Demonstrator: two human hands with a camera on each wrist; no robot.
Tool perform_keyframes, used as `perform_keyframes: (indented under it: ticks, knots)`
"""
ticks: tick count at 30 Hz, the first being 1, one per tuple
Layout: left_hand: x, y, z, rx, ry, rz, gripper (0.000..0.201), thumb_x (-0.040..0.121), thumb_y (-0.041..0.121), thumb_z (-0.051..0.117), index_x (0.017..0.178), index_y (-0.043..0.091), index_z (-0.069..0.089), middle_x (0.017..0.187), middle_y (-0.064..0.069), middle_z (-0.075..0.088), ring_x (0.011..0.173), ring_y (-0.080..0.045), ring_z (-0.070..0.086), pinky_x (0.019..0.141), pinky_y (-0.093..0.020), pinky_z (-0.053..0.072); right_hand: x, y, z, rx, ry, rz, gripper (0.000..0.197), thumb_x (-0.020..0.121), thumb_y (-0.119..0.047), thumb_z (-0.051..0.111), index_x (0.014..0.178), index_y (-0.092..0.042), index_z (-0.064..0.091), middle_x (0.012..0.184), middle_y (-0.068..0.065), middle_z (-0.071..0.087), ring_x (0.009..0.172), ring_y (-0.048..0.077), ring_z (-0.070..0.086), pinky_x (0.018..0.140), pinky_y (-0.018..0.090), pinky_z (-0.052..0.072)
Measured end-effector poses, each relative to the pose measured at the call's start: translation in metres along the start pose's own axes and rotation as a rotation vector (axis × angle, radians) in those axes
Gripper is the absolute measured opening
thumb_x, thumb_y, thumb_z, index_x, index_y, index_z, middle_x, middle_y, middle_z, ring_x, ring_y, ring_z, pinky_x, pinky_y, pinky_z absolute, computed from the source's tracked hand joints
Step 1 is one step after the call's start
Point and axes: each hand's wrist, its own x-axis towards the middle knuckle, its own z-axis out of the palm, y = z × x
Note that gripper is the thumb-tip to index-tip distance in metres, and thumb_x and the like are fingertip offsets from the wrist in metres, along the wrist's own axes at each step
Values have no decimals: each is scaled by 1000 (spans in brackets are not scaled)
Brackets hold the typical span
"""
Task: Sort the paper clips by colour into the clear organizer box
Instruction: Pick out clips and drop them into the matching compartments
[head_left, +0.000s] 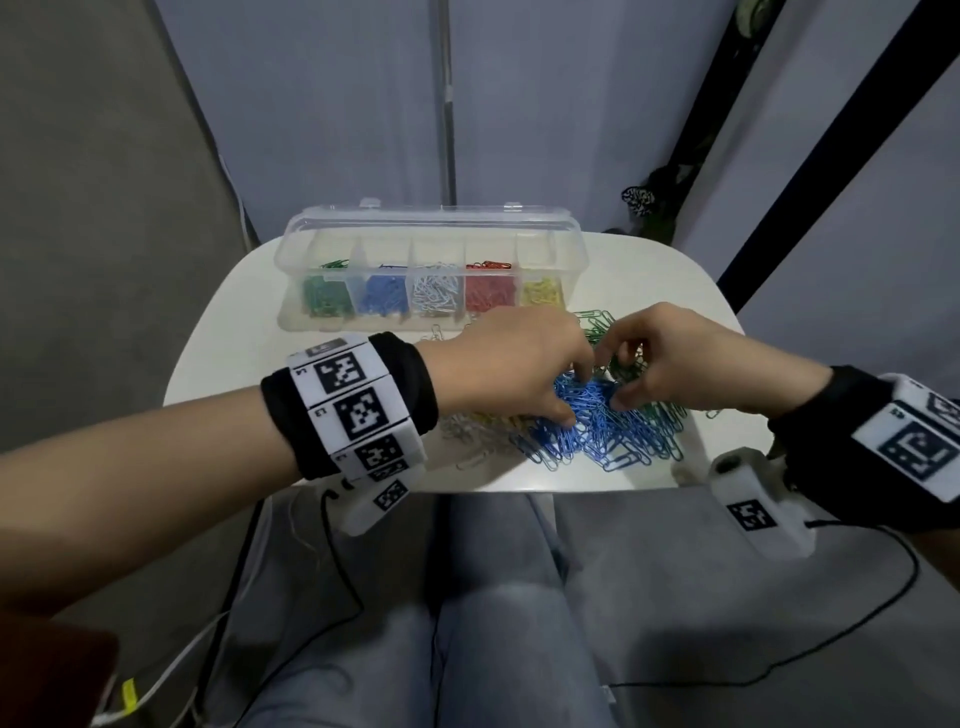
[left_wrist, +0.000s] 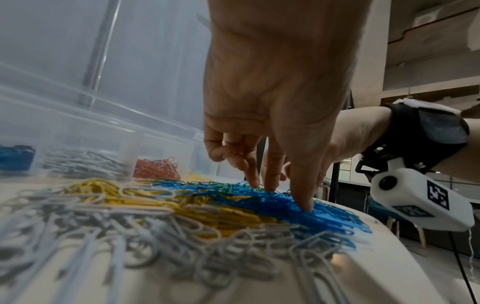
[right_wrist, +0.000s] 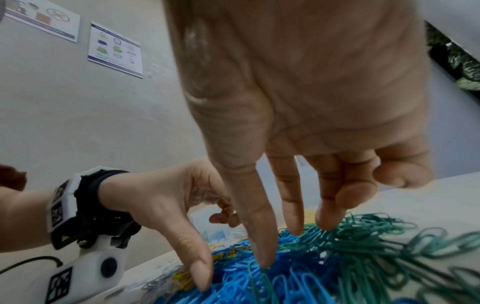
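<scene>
Clear glossy plastic organizer box (head_left: 436, 234); smooth white table (head_left: 218, 364); colour-coated paper clips (head_left: 597, 426).

Box (head_left: 436, 228) behind clips (head_left: 597, 431) (on table (head_left: 208, 374))

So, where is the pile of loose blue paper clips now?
In the head view, the pile of loose blue paper clips lies near the front edge of the white table, under both hands' fingertips, between loose yellow clips and loose green clips.

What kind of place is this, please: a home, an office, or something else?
Probably an office or a shared workroom, not a home. The small white table stands against grey partition panels, printed notice posters hang on the wall, and shelving and a chair stand behind.
</scene>
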Motion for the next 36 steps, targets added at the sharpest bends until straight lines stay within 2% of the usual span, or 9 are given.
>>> perform_keyframes:
  ticks: [6, 9, 11, 18, 22, 27, 31, 34, 36]
  knots:
    - [-2, -10, -3, 12, 14, -77, 58, 67, 63, 72, 111, 27, 65, 94, 7, 55, 95, -17, 56, 61, -28, 35, -6, -10, 5, -76, -1, -66, 39, 60, -31, 88, 92, -23, 68, 86, -2, 64, 75, 14, 55, 64, 22, 43]
    - [-6, -20, -7, -46, 16, -107, 59, 64, 64, 73, 110, 27, 65, 95, 11, 57, 90, -13, 55, 62, -28, 38, -6, -16, 11, -141, -5, -113, 46, 57, -41, 87, 95, -21, 70, 86, -3, 67, 79, 17, 59, 75, 33, 50]
    - [-8, -26, -9, -82, 11, -125, 59, 64, 63, 73, 110, 27, 65, 93, 13, 57, 89, -11, 55, 65, -28, 42, -3, -19, 14, -204, -5, -148, 46, 56, -44, 86, 93, -21, 70, 81, -5, 65, 78, 18, 56, 73, 37, 51]
    - [-18, -37, -13, -129, 15, -149, 51, 67, 57, 75, 108, 27, 65, 93, 14, 55, 88, -10, 53, 68, -29, 43, 3, -28, 17, -308, 10, -212, 27, 68, -25, 77, 88, -9, 70, 84, 8, 69, 78, 26, 60, 73, 40, 51]
    - [-22, -37, -14, -130, 16, -138, 52, 68, 56, 75, 109, 26, 65, 92, 13, 55, 85, -10, 51, 67, -29, 43, 8, -31, 21, -370, 51, -235, 14, 69, -18, 71, 80, -10, 69, 77, 11, 66, 73, 29, 58, 67, 39, 51]
    - [-26, -39, -16, -162, 37, -148, 50, 68, 53, 77, 108, 24, 66, 89, 12, 54, 83, -9, 50, 67, -28, 41, 12, -32, 22, -389, 86, -238, 16, 69, -16, 73, 84, -13, 73, 80, 10, 69, 77, 29, 61, 68, 37, 52]
    - [-30, -44, -20, -190, 48, -174, 51, 67, 52, 78, 108, 23, 67, 90, 12, 57, 86, -10, 52, 75, -33, 47, 13, -32, 15, -270, 113, -217, 14, 70, -7, 72, 83, -11, 77, 78, 8, 73, 74, 24, 64, 69, 31, 50]
    - [-34, -48, -22, -212, 71, -193, 49, 67, 50, 79, 107, 23, 68, 89, 12, 57, 85, -10, 52, 72, -29, 44, 17, -27, 8, -23, 78, -100, 13, 69, -4, 79, 79, -11, 78, 68, 4, 72, 54, 11, 61, 56, 17, 48]
    - [-37, -52, -24, -225, 93, -205, 50, 66, 52, 79, 106, 25, 68, 89, 11, 59, 85, -11, 54, 69, -28, 41, 21, -22, 5, 214, 56, 3, 13, 68, 1, 80, 79, -6, 77, 65, 13, 71, 44, 12, 56, 52, 21, 50]
